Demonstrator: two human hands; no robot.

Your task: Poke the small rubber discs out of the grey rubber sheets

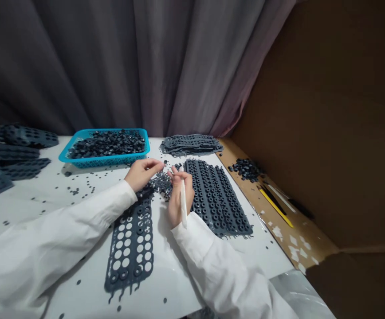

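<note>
My left hand [142,173] is over the far end of a dark perforated rubber sheet [133,243], its thumb and fingertips pinched together; what they hold, if anything, is too small to make out. My right hand [181,195] has a thin white tool [183,201] in its grip, pointing away from me. Between and just beyond the hands lies a heap of small dark bits [162,182]. The sheet has rows of open round holes and a few round pieces still in it. Right of my right hand lies a full sheet of round studs [217,197].
A blue basket [104,160] of small black pieces stands at the back left. Stacked dark sheets [190,145] lie at the back, others [13,155] at far left. Black pieces [246,169] and a yellow knife [275,206] lie on cardboard at right.
</note>
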